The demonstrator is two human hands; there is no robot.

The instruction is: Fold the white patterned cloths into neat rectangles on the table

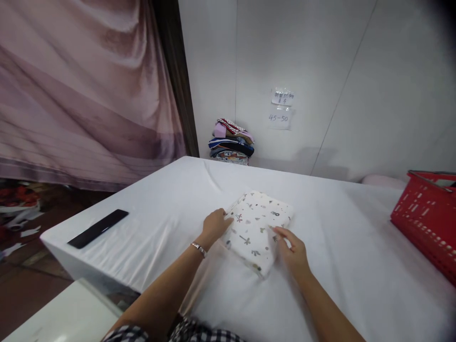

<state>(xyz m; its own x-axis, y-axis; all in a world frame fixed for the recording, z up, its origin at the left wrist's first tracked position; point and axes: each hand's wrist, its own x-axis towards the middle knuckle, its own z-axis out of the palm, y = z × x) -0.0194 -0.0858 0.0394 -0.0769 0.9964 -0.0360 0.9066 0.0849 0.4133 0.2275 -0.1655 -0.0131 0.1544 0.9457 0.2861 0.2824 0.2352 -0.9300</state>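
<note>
A folded white patterned cloth [257, 229] lies mid-table, long axis running near-left to far-right. The left hand [214, 224] and right hand [292, 250] rest flat, fingers loosely open, touching its side edges. Bare white tabletop [338, 285] surrounds it.

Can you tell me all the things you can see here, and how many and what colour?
folded cloth: one, white with small prints, middle of the table
table: one, white cover
black flat object: one, near the table's left edge
basket: one, red, right edge of the table
stack of folded fabrics: one pile, mixed colours, far end by the wall
paper notes: two, white, on the wall
curtain: one, pinkish, left
left hand: one, bracelet on its wrist, touching the cloth's left edge
right hand: one, touching the cloth's right edge
</note>
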